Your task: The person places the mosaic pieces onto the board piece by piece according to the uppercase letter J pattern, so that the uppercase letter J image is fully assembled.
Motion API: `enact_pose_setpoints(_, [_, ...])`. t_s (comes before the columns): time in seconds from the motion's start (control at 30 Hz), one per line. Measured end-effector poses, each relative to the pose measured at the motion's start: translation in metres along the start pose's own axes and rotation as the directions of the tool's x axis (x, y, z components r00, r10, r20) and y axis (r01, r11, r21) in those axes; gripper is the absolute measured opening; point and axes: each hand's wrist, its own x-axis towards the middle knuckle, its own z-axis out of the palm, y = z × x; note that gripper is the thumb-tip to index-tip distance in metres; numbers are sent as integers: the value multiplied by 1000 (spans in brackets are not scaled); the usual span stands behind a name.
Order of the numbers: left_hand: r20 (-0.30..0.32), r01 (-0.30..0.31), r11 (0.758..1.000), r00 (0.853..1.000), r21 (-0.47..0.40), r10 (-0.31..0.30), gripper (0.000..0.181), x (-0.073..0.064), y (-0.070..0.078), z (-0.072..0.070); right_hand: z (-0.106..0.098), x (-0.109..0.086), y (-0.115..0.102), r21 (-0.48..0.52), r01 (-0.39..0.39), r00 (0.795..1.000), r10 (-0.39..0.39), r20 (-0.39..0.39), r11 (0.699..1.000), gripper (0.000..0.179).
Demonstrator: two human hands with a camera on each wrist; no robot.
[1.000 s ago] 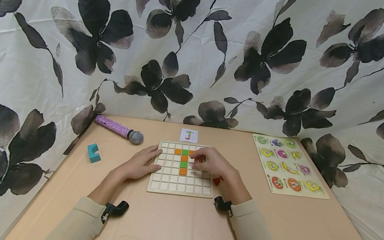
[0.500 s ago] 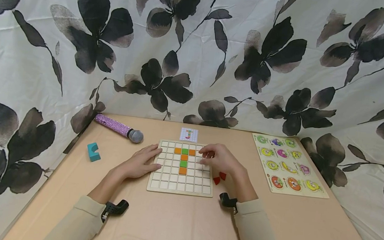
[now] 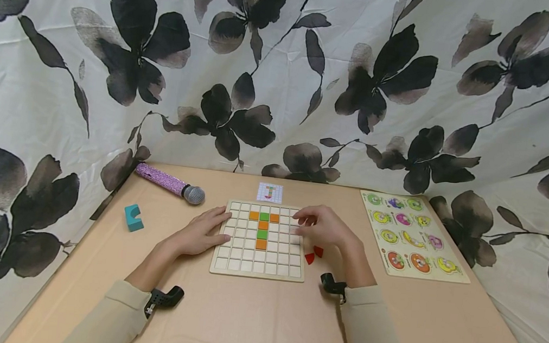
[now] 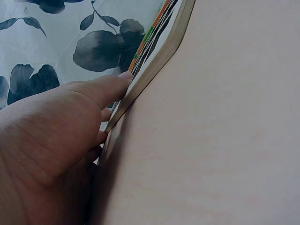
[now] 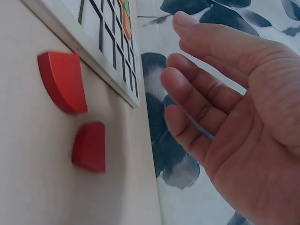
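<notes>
A square gridded board (image 3: 232, 266) lies mid-table with orange and green square tiles forming a T; the middle green tile (image 3: 262, 234) sits in its stem. My left hand (image 3: 197, 234) touches the board's left edge, fingers extended and thumb on the rim, as the left wrist view also shows. Over the board's right edge hovers my right hand (image 3: 328, 229), holding nothing, its fingers loosely bent in the right wrist view. Below it, beside the board, lie two red blocks, one a quarter-round wedge (image 5: 64, 82), the other a smaller-looking red block (image 5: 90, 147).
Behind the board is a small pattern card (image 3: 270, 193) with a coloured figure on a grid. A glittery purple microphone (image 3: 168, 182) and a teal notched block (image 3: 133, 218) lie at the left. At the right is a sheet of fruit pictures (image 3: 411, 238). A floral cloth hangs behind.
My right hand has drawn back to the right from the orange tile at the T's right end, leaving that tile and the red blocks uncovered. My left hand has stayed put.
</notes>
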Motion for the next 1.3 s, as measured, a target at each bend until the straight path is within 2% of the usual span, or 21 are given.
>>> enact_pose_setpoints(0.43, [7,2,1000,1000,2,-2,72,-1,2,-1,-19,-5,23,29,-7,995,4,99,1000,37])
enact_pose_setpoints(0.63, [7,-2,1000,1000,4,2,73,0,1,-1,-25,-9,31,13,-38,989,36,145,999,32])
enact_pose_setpoints(0.9, [7,-5,1000,1000,8,5,73,1,1,-1,-31,-16,36,10,-71,974,67,214,997,27])
enact_pose_setpoints(1.13, [7,-1,1000,1000,6,1,72,1,0,0,-31,-17,38,23,-140,953,128,273,990,24])
enact_pose_setpoints(1.3, [7,-5,1000,1000,15,5,72,1,-1,1,-28,-16,42,43,-147,944,127,305,988,22])
